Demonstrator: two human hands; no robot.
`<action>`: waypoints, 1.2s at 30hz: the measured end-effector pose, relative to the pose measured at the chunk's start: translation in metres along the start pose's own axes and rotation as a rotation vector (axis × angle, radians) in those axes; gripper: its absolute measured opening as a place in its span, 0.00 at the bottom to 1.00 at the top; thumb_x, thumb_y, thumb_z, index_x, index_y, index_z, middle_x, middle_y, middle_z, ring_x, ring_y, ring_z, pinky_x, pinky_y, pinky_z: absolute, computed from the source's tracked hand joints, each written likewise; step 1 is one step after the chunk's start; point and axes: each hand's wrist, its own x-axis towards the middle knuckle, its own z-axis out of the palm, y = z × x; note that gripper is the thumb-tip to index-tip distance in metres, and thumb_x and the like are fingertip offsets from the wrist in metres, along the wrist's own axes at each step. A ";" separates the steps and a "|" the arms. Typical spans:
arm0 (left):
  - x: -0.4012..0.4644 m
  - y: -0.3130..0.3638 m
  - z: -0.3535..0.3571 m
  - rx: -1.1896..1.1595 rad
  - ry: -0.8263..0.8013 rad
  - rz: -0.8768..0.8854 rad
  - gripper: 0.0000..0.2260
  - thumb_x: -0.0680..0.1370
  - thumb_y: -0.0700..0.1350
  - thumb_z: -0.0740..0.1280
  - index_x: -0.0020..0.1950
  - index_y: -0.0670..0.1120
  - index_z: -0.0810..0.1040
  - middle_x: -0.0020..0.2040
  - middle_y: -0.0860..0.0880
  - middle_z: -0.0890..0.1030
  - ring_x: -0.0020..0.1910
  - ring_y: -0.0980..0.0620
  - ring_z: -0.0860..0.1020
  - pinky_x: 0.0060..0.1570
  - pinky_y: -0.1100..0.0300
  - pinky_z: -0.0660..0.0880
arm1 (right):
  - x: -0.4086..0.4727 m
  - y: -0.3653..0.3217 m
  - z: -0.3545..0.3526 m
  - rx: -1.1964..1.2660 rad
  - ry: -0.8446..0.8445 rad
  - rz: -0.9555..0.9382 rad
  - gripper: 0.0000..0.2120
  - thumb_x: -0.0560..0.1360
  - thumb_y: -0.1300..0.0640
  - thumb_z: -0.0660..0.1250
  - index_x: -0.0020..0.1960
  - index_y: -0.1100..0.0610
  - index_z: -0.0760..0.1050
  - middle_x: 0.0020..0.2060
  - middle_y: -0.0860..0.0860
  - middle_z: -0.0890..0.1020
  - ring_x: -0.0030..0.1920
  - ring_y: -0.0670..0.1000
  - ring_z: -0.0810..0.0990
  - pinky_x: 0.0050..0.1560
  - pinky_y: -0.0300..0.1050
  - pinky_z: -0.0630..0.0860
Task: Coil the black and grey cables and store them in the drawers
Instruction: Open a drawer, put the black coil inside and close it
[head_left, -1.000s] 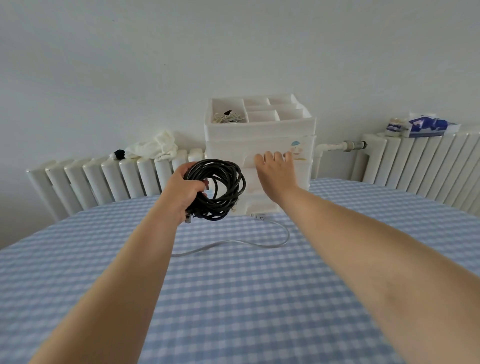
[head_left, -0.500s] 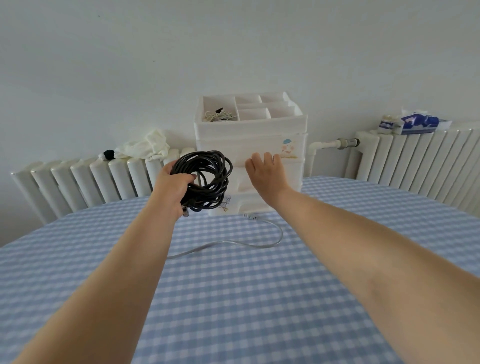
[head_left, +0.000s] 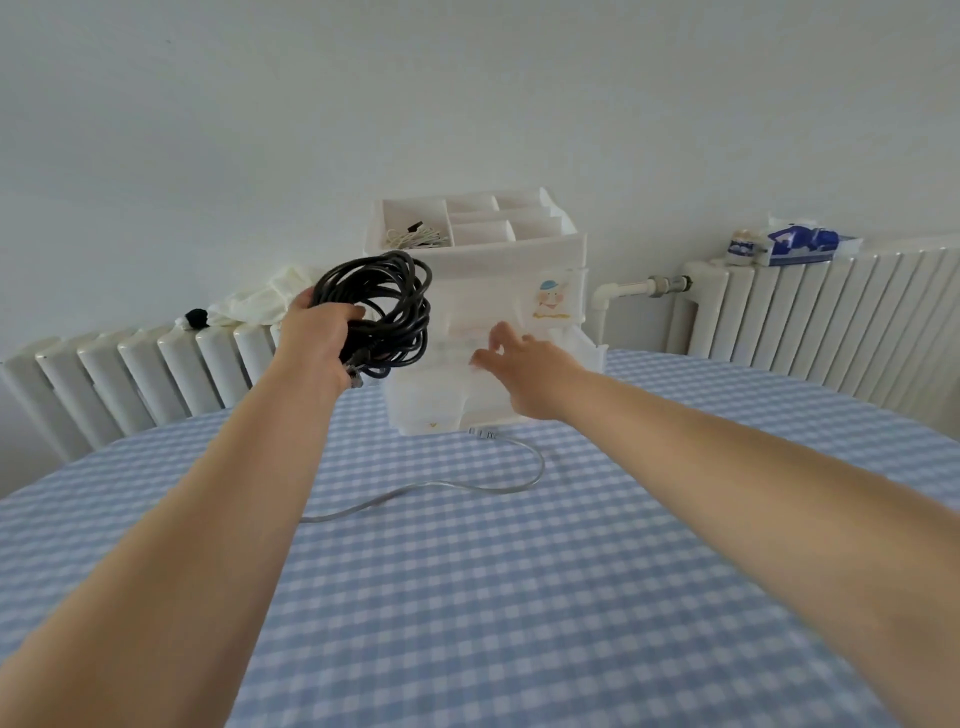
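My left hand (head_left: 318, 332) grips a coiled black cable (head_left: 387, 306) and holds it up in front of the left side of the white drawer unit (head_left: 511, 270). My right hand (head_left: 524, 371) reaches to the unit's front, its fingers on a middle drawer (head_left: 582, 348) that sticks out a little. Whether the fingers curl round the drawer's edge is too blurred to tell. A grey cable (head_left: 447, 491) lies loose on the checked tablecloth (head_left: 519, 597), one end by the unit's base.
The unit's top tray (head_left: 467, 218) has several compartments, one with a pale bundle of cord. White radiators stand left (head_left: 130, 374) and right (head_left: 831, 312) behind the table. A white cloth (head_left: 254, 301) lies on the left one, a blue packet (head_left: 802, 244) on the right.
My left hand has lifted the black coil higher beside the unit. My right hand has dropped to a middle drawer, which now stands out from the front.
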 end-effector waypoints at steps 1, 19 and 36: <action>0.001 0.000 0.002 -0.014 -0.010 -0.015 0.25 0.73 0.32 0.64 0.67 0.51 0.71 0.46 0.47 0.80 0.36 0.49 0.79 0.45 0.46 0.76 | -0.004 -0.001 -0.003 0.040 -0.035 -0.023 0.31 0.72 0.70 0.58 0.72 0.49 0.62 0.65 0.54 0.64 0.51 0.57 0.75 0.47 0.50 0.74; -0.015 -0.033 0.046 0.227 -0.374 -0.349 0.07 0.78 0.35 0.60 0.47 0.45 0.76 0.27 0.46 0.82 0.25 0.51 0.81 0.26 0.55 0.79 | -0.024 0.018 -0.020 1.031 0.515 0.260 0.21 0.82 0.47 0.53 0.73 0.51 0.62 0.69 0.54 0.65 0.64 0.46 0.67 0.71 0.49 0.63; 0.015 -0.050 0.065 0.850 -0.410 -0.312 0.05 0.78 0.40 0.64 0.43 0.39 0.75 0.47 0.41 0.80 0.47 0.45 0.79 0.56 0.52 0.74 | -0.027 -0.010 0.006 0.172 0.033 -0.040 0.40 0.72 0.32 0.61 0.77 0.42 0.48 0.76 0.50 0.60 0.74 0.58 0.58 0.68 0.54 0.64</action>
